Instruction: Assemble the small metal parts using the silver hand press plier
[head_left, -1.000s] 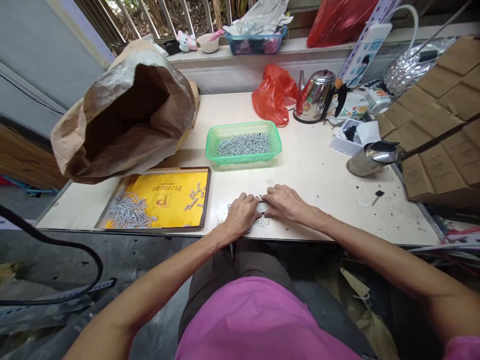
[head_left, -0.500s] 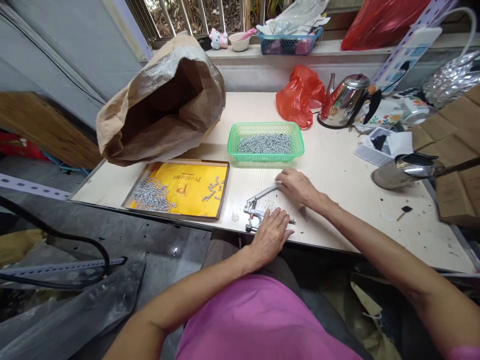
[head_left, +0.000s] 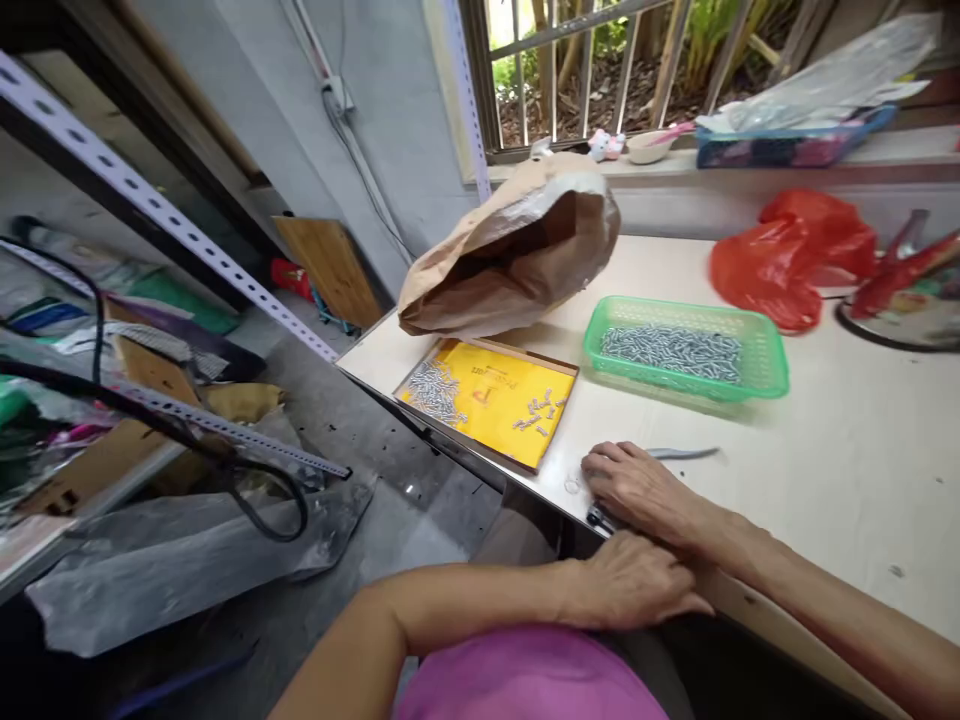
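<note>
Head camera: metal tool lies partly beneath the right hand (whether pinching, I cannot tell).

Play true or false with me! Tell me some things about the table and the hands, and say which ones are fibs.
1. The green basket holds small metal pieces. True.
2. The brown paper bag is folded shut. False: the brown paper bag gapes open.
3. The red plastic bag lies beyond the green basket. True.
4. The left hand is inside the green basket. False: the left hand is near the table's front edge.
5. The right hand partly hides a gray-handled tool. True.
</note>
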